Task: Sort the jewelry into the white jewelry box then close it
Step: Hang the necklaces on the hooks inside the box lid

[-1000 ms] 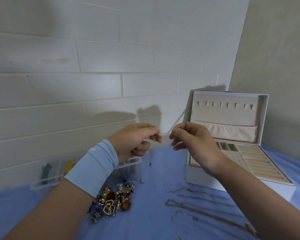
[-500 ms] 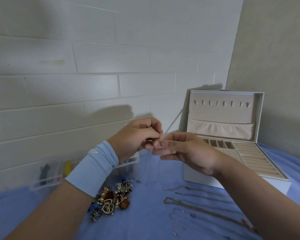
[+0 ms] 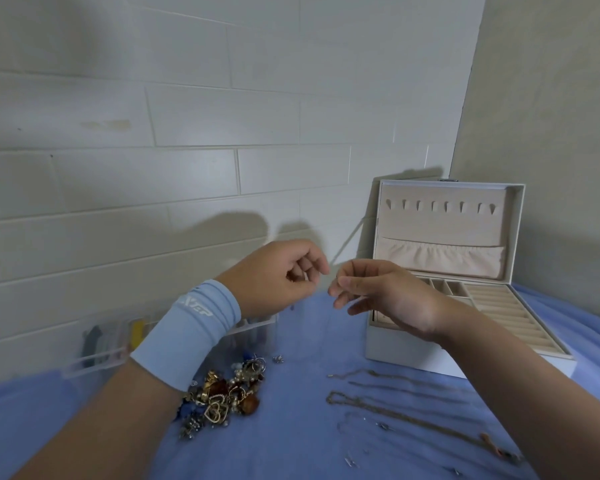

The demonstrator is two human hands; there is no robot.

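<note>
Both hands up over the middle of the bench (image 3: 302, 427), fingertips almost meeting. L hand (image 3: 278, 275), the one w/ the blue wristband (image 3: 191, 327), has thumb and forefinger curled in tight. R hand (image 3: 385, 292) mirrors it: its fingers (image 3: 342, 284) press into a pinch, the other digits loosely fanned below. Btwn them hangs a thin chain (image 3: 326, 320), barely a faint strand dropping toward the bench, so fine I can't trace its ends. Looks like each hand pinches part of it.

Now the key bit. The white jewelry box (image 3: 413, 351) sits at the far R corner, lid (image 3: 430, 225) standing upright, a row of hooks (image 3: 440, 206) running L-to-R across it. That's right of and beyond the fingers, and R hand is clearly nearer, its wrist crossing the box's front-L corner in view. Chain hangs roughly vertical, so it suits those hooks, I'd say: a short carry rightward and up.

Plenty left to sort. Jewelry pile (image 3: 222, 396) lies toward the front edge by the L wrist, loose chains (image 3: 378, 407) are laid out in front of the box, and a clear organizer (image 3: 118, 344) sits along the back-L edge. Early days, I'd judge.
</note>
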